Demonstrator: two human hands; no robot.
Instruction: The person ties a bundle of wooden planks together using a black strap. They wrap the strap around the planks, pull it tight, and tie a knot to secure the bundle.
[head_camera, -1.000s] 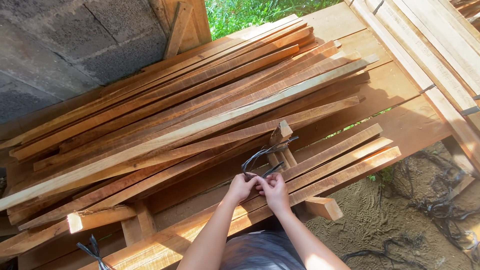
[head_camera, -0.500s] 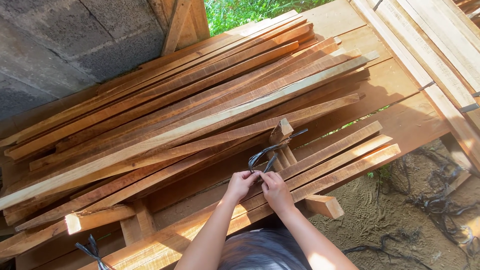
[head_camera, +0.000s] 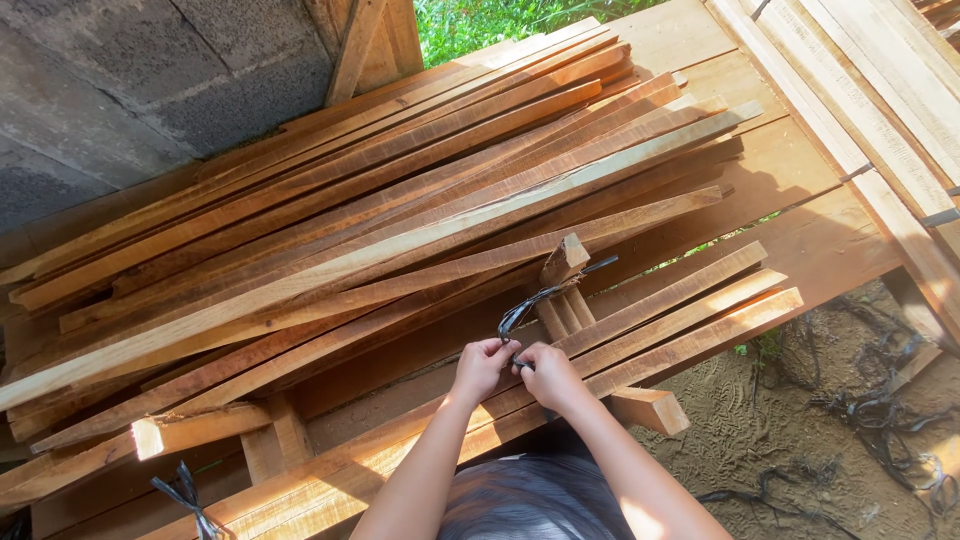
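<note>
I have both hands together over the near wooden slats (head_camera: 640, 330), left hand (head_camera: 480, 368) and right hand (head_camera: 548, 376) each pinching the black strap (head_camera: 528, 308) in a clenched grip. The strap loops up from my fingers over the slat bundle, beside the big lumber pile (head_camera: 350, 230).

Inside the grip of both hands (head_camera: 515, 370), the strap (head_camera: 530, 303) ends are hidden by fingers. Left of it, the slats (head_camera: 330, 250) run off the edge; below it, the forearms are cut off.
</note>
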